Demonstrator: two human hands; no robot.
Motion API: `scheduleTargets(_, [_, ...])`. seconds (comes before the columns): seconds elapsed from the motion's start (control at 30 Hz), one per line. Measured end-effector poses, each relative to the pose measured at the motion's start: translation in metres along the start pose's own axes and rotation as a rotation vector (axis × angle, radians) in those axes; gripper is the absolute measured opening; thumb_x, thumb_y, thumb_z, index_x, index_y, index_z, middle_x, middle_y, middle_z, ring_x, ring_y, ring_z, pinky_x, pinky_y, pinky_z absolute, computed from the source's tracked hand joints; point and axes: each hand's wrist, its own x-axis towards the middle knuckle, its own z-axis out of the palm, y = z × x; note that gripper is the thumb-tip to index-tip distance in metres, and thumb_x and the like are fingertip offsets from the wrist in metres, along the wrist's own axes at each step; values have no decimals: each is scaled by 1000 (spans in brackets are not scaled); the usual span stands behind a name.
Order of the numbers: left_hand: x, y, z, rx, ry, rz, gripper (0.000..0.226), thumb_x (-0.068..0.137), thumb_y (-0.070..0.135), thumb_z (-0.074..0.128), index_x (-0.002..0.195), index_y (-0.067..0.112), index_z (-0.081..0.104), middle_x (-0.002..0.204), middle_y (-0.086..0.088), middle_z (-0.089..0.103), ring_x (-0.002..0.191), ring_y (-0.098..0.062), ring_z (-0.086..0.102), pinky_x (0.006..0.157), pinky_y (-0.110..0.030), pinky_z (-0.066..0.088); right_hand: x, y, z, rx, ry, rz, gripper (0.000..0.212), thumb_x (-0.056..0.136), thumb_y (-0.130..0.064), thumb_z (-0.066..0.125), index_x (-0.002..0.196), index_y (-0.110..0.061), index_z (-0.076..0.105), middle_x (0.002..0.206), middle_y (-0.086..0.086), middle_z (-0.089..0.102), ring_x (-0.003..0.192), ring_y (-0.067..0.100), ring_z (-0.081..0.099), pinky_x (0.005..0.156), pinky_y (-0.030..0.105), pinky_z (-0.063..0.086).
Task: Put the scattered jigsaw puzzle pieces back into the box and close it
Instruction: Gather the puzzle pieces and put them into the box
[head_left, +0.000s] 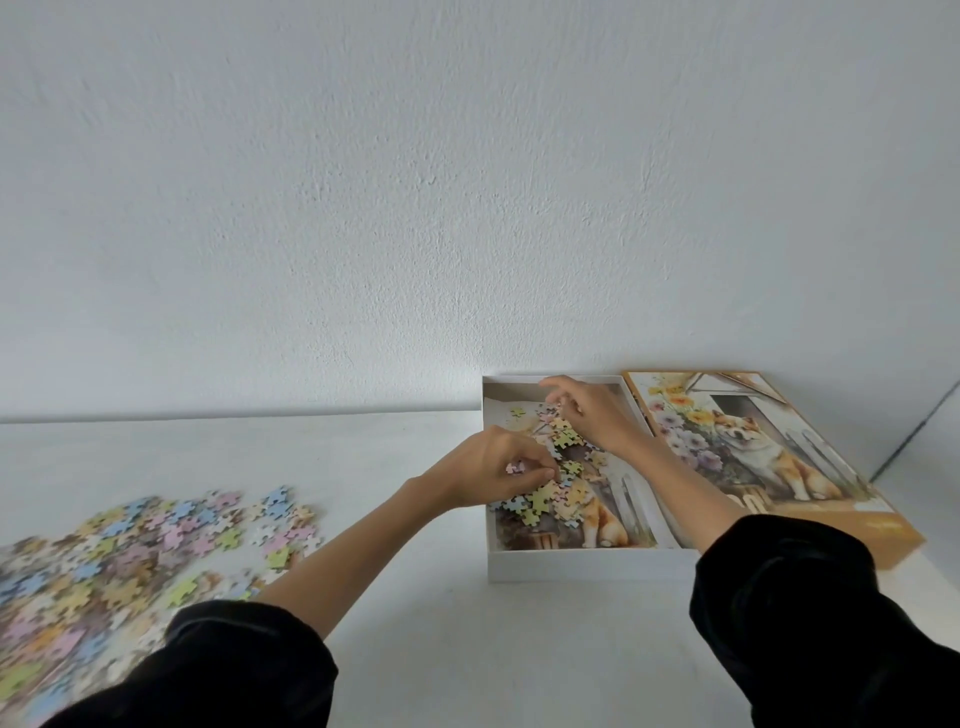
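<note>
Most pieces (130, 545) lie heaped on the desk (415, 649), well apart from the open box (571, 567). Over the box, the left hand (493, 470) pinches a few pieces with curled fingers. The right hand (589, 415) has its fingers loosely spread and seems empty. It is better to release low, inside the walls, so nothing bounces out. The lid (753, 457) lies just beside.
</note>
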Motion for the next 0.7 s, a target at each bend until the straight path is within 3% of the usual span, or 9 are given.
scheduleTargets(0.07, [-1,0,-1,-2,-11,-10,20,89,26,58,98,14,71,94,-3,73,79,-11,64,71,-29,51,-3,2,1,27,22,-8,43,88,1,37,120,-20,55,106,3,67,73,19,62,74,47,52])
scheduleTargets(0.13, [0,1,-1,2,-17,-3,20,89,25,58,98,13,71,94,-3,73,78,-9,63,70,-24,49,-6,3,2,35,18,-29,44,84,6,44,116,-21,58,105,3,66,84,25,64,76,48,52])
scheduleTargets(0.2, [1,3,-1,5,-14,12,20,89,25,58,98,12,71,93,-4,72,76,-8,62,69,-21,47,-9,4,2,47,10,-47,39,83,3,55,114,-20,59,106,4,65,95,19,62,82,42,53])
scheduleTargets(0.27, [1,4,-1,11,-3,35,21,90,24,57,97,11,71,91,-4,72,76,-11,62,68,-23,47,-10,3,3,53,30,-50,34,82,-8,63,112,-25,59,106,-1,66,93,16,64,81,42,54])
scheduleTargets(0.43, [1,4,-1,17,25,68,20,89,23,57,96,11,71,91,-3,69,78,-11,60,69,-25,48,-14,-6,-1,84,39,-57,29,84,-21,64,113,-25,61,107,-3,66,85,13,64,81,41,53])
scheduleTargets(0.7, [-28,8,-21,-25,63,64,20,89,26,57,100,16,70,96,-1,70,84,-12,63,76,-31,51,-22,-37,-11,144,99,-105,29,84,-15,63,112,-19,62,105,1,67,83,13,64,80,37,53])
